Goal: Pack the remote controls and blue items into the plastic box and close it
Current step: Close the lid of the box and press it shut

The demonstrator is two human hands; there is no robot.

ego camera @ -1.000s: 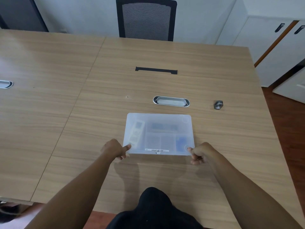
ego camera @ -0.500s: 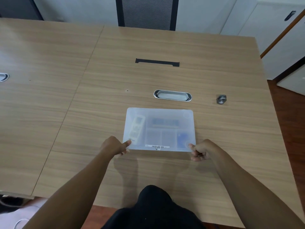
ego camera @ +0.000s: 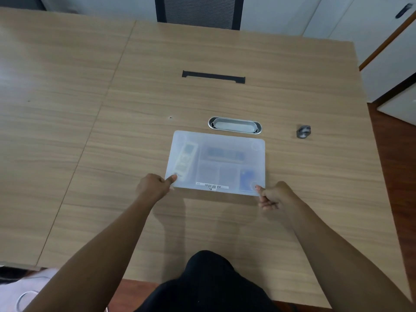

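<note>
So the plastic box (ego camera: 217, 163) sits flat on the wooden table (ego camera: 112, 131) with its frosted lid on, pretty much dead center in front of the person. Left hand (ego camera: 154, 188) is curled into a loose fist at the box's 7 o'clock corner, thumb pressed on the lid. Right hand (ego camera: 273, 195) does the same at the 5 o'clock corner, fingers folded under, thumb tip on the lid edge.

Through the lid a white remote control (ego camera: 185, 162) shows along the 9 o'clock side, a dark blue item (ego camera: 225, 154) toward 12, and a brighter blue item (ego camera: 246, 180) near 4, though the frosting blurs them, so details are iffy. A metal cable grommet (ego camera: 234, 125) sits just past the box at 12, and a small grey metal part (ego camera: 303, 131) lies off at 2.
</note>
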